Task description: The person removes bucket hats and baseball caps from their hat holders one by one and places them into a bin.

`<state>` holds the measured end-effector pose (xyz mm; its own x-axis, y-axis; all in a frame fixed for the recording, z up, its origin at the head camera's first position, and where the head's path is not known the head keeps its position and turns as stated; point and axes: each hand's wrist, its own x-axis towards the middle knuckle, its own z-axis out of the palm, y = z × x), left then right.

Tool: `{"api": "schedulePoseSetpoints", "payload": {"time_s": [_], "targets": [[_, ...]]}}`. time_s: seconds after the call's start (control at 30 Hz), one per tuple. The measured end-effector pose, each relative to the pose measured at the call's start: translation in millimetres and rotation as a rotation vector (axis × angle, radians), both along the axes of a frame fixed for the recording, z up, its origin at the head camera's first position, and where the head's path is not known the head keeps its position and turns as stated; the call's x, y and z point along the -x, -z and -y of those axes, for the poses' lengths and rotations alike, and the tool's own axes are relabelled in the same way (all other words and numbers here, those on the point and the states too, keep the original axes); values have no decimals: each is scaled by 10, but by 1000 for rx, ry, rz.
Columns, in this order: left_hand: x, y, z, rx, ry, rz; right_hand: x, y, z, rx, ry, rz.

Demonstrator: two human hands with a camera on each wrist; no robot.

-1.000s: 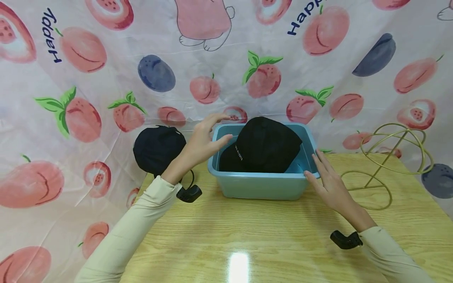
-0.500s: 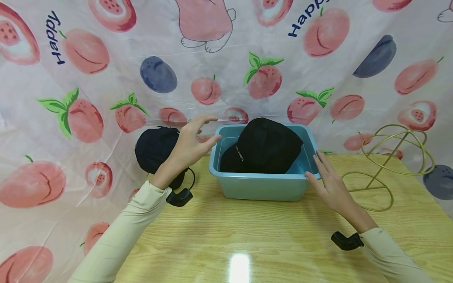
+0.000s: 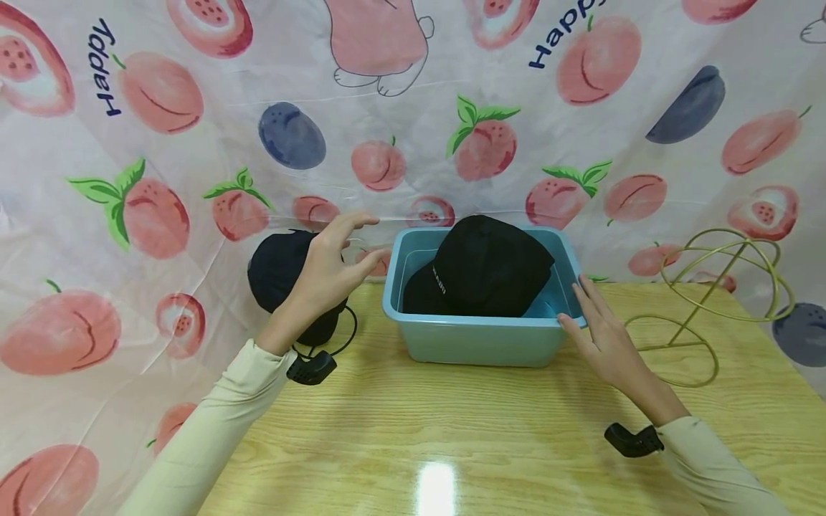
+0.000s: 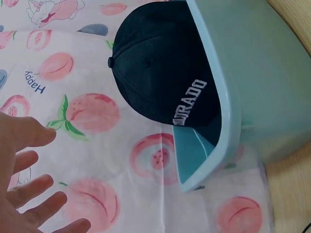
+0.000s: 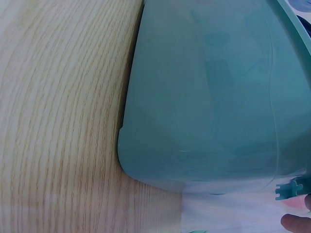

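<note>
A black baseball cap (image 3: 484, 265) with white lettering sits in a blue plastic bin (image 3: 477, 340) on the table. The same cap (image 4: 155, 63) shows in the left wrist view, above the bin's rim (image 4: 228, 97). Off the bin's left side, my left hand (image 3: 325, 269) is held in the air, fingers spread and holding nothing. Partly behind that hand is a second dark cap (image 3: 277, 269) at the left. My right hand (image 3: 603, 337) rests its fingers on the bin's right rim; only fingertips (image 5: 295, 223) show in the right wrist view.
A gold wire rack (image 3: 693, 308) of looped rings stands at the right of the wooden table (image 3: 387, 430). A fruit-print cloth (image 3: 387, 129) hangs behind and along the left. A thin black cord (image 3: 353, 330) curves beneath the left hand.
My left hand has moved left, away from the bin's left rim and toward the second cap. My right hand and the cap in the bin have stayed put.
</note>
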<state>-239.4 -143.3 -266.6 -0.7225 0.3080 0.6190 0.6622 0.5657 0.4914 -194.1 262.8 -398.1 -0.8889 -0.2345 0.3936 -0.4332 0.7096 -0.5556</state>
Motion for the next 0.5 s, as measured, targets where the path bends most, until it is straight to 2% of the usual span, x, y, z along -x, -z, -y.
{"api": "schedulePoseSetpoints", "payload": {"time_s": [0.5], "targets": [[-102, 53, 294, -2, -81, 17, -1, 3, 7, -4, 7, 1]]}}
